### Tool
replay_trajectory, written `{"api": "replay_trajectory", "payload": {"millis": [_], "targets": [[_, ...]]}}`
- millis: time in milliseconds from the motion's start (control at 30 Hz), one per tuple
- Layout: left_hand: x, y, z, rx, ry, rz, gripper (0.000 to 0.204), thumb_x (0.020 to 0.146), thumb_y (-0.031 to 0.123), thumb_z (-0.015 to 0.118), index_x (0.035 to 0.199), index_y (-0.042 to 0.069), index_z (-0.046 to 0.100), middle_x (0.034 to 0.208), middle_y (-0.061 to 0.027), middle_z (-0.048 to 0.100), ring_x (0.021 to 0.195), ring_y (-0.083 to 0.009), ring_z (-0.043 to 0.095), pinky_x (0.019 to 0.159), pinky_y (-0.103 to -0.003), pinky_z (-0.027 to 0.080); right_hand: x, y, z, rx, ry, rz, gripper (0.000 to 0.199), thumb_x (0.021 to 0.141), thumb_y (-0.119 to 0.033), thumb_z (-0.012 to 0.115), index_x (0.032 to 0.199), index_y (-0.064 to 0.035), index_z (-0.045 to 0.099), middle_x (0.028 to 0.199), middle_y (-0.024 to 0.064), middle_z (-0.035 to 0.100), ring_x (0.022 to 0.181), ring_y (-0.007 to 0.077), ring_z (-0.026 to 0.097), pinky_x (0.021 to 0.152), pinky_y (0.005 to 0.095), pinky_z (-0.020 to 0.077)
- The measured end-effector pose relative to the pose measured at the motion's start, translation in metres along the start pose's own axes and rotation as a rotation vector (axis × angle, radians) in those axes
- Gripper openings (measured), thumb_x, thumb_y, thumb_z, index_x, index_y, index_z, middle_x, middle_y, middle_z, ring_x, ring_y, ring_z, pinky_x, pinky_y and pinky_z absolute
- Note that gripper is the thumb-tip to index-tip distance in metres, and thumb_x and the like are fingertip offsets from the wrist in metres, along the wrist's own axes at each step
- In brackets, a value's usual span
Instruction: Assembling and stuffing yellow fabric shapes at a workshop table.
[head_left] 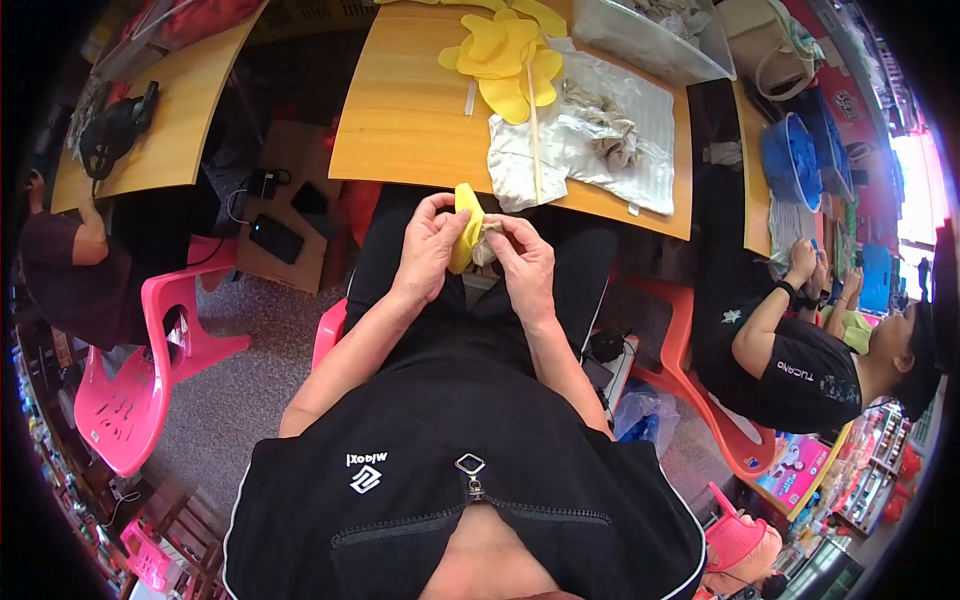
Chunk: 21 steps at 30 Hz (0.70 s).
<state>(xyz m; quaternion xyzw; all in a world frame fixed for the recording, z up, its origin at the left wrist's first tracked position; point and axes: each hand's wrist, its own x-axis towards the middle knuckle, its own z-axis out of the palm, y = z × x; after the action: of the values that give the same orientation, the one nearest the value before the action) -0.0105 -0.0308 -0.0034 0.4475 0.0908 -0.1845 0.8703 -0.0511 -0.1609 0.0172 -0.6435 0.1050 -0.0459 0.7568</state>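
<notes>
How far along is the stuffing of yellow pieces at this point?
Done: hard to tell; no finished pile is clearly apart. In hand: the left hand holds one yellow piece while the right hand presses pale stuffing into it. Left: a stack of yellow pieces and more stuffing on the table.

A pile of yellow cut-outs [507, 60] and a white cloth [600, 135] lie on the wooden desk [410, 120], a pink plastic chair [135, 375] stands left, a blue basin [792, 160] right.

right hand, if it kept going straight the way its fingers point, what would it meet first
The right hand points up and left, so first the crumpled grey stuffing it already pinches against the yellow foam piece; beyond that, probably the left hand.
</notes>
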Motion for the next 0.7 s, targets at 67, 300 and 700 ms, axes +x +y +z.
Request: {"api": "replay_trajectory", "payload": {"millis": [67,300,700], "targets": [[-0.0008,-0.0017,-0.0028,0.059,-0.022,0.064,0.021,0.094,0.015,0.059,0.108,0.003,0.048,0.086,-0.0040,0.063,0.074,-0.0060,0.058,0.064,-0.020,0.046,-0.0025,-0.0040,0.0008,-0.060,0.043,0.050,0.009,0.086,-0.002,0.065,0.095,0.0002,0.066,0.094,0.0006,0.062,0.079,0.0052,0.058,0.071,0.0193,0.0463],[-0.0015,-0.0026,-0.0043,0.323,-0.088,0.116,0.014,0.092,0.011,0.059,0.100,0.006,0.049,0.081,0.0010,0.057,0.073,-0.0032,0.051,0.064,-0.019,0.041,-0.0027,-0.0015,0.0012,-0.369,0.084,-0.147,0.012,0.082,-0.004,0.069,0.091,0.0036,0.064,0.087,0.0035,0.063,0.075,0.0075,0.060,0.065,0.0216,0.0497],[-0.0017,-0.0046,-0.0085,0.349,-0.122,0.099,0.010,0.088,0.004,0.063,0.096,0.003,0.058,0.091,-0.0001,0.061,0.079,-0.0042,0.055,0.073,-0.019,0.045,-0.0050,-0.0055,0.0021,-0.007,0.174,0.118,0.013,0.085,-0.009,0.067,0.092,0.0023,0.066,0.085,0.0034,0.062,0.074,0.0072,0.060,0.063,0.0218,0.0498]]}}
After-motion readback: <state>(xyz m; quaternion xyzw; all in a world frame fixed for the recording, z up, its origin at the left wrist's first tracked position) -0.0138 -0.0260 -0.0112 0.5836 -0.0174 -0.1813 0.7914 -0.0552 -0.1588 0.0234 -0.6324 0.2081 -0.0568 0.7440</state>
